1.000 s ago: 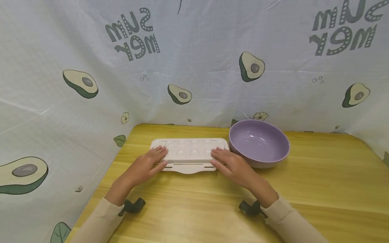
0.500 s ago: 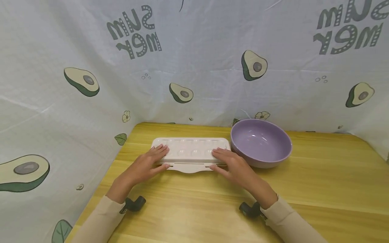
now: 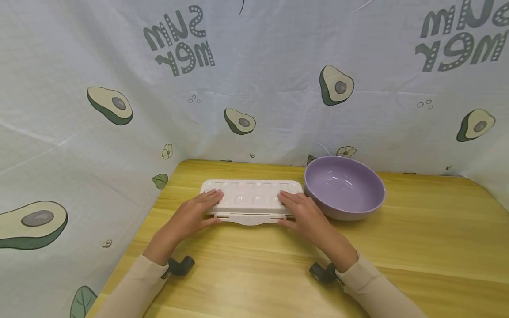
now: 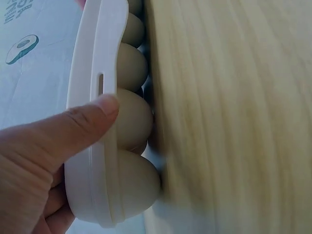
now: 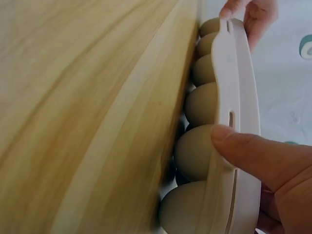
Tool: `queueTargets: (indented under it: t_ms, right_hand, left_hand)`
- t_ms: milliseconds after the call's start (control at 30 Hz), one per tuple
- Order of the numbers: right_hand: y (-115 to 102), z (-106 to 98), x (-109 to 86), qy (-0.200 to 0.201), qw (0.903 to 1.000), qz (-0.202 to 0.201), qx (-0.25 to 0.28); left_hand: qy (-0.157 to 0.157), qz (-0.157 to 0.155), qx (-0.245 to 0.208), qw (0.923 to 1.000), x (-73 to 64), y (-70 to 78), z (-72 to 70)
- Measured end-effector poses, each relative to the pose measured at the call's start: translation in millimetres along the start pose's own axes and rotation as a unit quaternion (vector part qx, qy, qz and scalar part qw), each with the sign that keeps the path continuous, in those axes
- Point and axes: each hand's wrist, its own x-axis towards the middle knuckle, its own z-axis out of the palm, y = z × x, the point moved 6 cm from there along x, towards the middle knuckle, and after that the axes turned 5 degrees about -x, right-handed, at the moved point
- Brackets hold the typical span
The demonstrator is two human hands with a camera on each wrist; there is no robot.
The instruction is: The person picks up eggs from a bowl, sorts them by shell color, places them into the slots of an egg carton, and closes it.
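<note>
A white plastic egg box [image 3: 254, 194] lies near the back of the table, its moulded lid on top. In the left wrist view, several pale eggs [image 4: 134, 114] show below the lid's front lip [image 4: 108, 39]; they are hidden in the head view. My left hand [image 3: 192, 213] rests on the lid's left end, fingers extended over its top and thumb touching the front lip. At the right end my right hand [image 3: 304, 212] lies the same way, thumb [image 5: 243, 148] on the lip beside a slot. The fingers are partly hidden behind the lid in both wrist views.
A purple bowl [image 3: 343, 187] stands close to the box's right end, beside my right hand. The wooden table [image 3: 246, 269] extends in front and to the right. A white printed cloth [image 3: 278, 119] hangs behind and along the left side.
Both thumbs have shifted forward, towards me, onto the lid's front lip. The fingers remain on the lid, and the box and bowl stay in place while the head view shifts slightly.
</note>
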Motion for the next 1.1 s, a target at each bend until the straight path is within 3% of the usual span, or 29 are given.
queueTargets:
  t_ms: [333, 767, 1000, 1100]
  right_hand:
    - [-4.4, 0.8, 5.0, 0.012, 0.9988, -0.017, -0.043]
    - [-9.3, 2.4, 7.9, 0.034, 0.994, -0.028, -0.1]
    - [-15.7, 4.6, 8.3, 0.088, 0.9771, -0.088, -0.173]
    - [-16.1, 3.5, 8.4, 0.1, 0.9734, -0.096, -0.183]
  left_hand:
    - [0.018, 0.005, 0.052, 0.9985, 2.9, 3.4, 0.9]
    - [0.027, -0.003, 0.067, 0.9974, 10.3, 5.2, 1.9]
    - [0.038, 0.005, 0.089, 0.9953, 10.8, 5.9, 2.4]
    - [0.042, 0.006, 0.093, 0.9947, 11.4, 6.0, 2.2]
